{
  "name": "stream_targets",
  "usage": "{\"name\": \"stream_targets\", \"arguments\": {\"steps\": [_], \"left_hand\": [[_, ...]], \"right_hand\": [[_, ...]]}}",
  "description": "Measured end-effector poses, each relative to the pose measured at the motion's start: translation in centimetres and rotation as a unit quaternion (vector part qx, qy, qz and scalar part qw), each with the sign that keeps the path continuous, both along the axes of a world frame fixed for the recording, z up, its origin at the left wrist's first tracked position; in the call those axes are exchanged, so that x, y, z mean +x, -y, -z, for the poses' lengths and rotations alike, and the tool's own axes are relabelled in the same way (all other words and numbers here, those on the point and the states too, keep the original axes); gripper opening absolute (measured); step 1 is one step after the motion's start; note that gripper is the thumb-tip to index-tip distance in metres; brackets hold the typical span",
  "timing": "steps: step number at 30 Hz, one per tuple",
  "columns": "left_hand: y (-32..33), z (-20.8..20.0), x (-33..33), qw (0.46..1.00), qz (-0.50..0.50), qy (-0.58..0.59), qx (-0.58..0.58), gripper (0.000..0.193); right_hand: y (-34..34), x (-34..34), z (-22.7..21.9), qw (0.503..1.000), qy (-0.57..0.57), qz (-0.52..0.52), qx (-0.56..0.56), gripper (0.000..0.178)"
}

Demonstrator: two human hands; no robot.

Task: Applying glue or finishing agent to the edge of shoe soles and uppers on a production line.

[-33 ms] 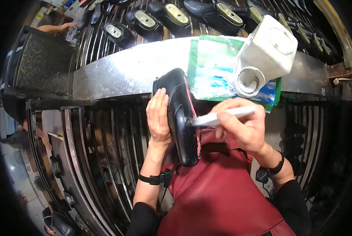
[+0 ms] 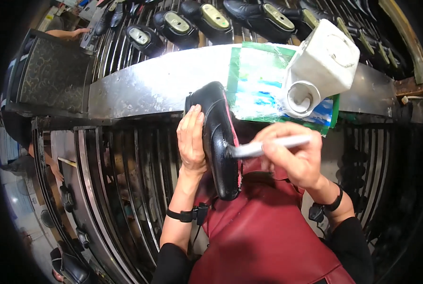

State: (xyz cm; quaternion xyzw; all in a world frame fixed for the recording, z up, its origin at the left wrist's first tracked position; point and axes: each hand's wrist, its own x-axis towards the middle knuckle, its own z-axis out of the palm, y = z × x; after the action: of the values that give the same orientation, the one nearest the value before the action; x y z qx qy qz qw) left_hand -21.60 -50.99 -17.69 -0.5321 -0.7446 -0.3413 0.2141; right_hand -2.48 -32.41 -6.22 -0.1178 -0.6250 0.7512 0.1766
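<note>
A black leather shoe upper (image 2: pixel 215 137) with a pink-red line along its right edge is held upright, toe end toward me. My left hand (image 2: pixel 191 142) is closed around its left side, fingers flat along the leather and thumb out of sight. In my right hand (image 2: pixel 293 154) is a brush with a pale handle (image 2: pixel 289 142), pinched between thumb and fingers. Its dark, blurred tip touches the shoe's right side next to the pink line. A wet-looking shine shows on the leather there.
A white plastic container (image 2: pixel 322 61) with a round opening rests on a green-edged plastic sheet (image 2: pixel 235 71) on the metal ledge (image 2: pixel 140 90). Beyond it, several black shoes (image 2: pixel 176 26) stand soles-up on a rack. Another person's arm (image 2: pixel 69 34) reaches in at far left.
The brush tip has slid slightly nearer to me along the shoe's side, and my right hand has shifted a little with it. My left hand keeps its hold.
</note>
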Motion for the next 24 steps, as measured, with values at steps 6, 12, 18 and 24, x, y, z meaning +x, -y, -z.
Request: {"name": "stream_targets", "arguments": {"steps": [6, 12, 18, 24], "left_hand": [[-0.7, -1.4, -0.7, 0.999, -0.012, 0.022, -0.019, 0.055], [-2.7, -4.9, -2.6, 0.996, -0.026, 0.075, -0.042, 0.062], [-4.6, -9.7, -5.7, 0.977, 0.029, 0.197, -0.073, 0.069], [-5.0, -9.9, -9.9, 0.915, 0.096, 0.370, -0.125, 0.090]], "right_hand": [[0.4, 0.2, -2.9, 0.966, -0.140, -0.105, 0.188, 0.017], [-1.5, -2.1, -5.9, 0.950, -0.161, -0.093, 0.251, 0.021], [-4.5, -6.7, -8.3, 0.924, -0.213, -0.070, 0.310, 0.022], [-8.5, -10.6, -4.9, 0.924, -0.190, -0.013, 0.330, 0.025]]}}
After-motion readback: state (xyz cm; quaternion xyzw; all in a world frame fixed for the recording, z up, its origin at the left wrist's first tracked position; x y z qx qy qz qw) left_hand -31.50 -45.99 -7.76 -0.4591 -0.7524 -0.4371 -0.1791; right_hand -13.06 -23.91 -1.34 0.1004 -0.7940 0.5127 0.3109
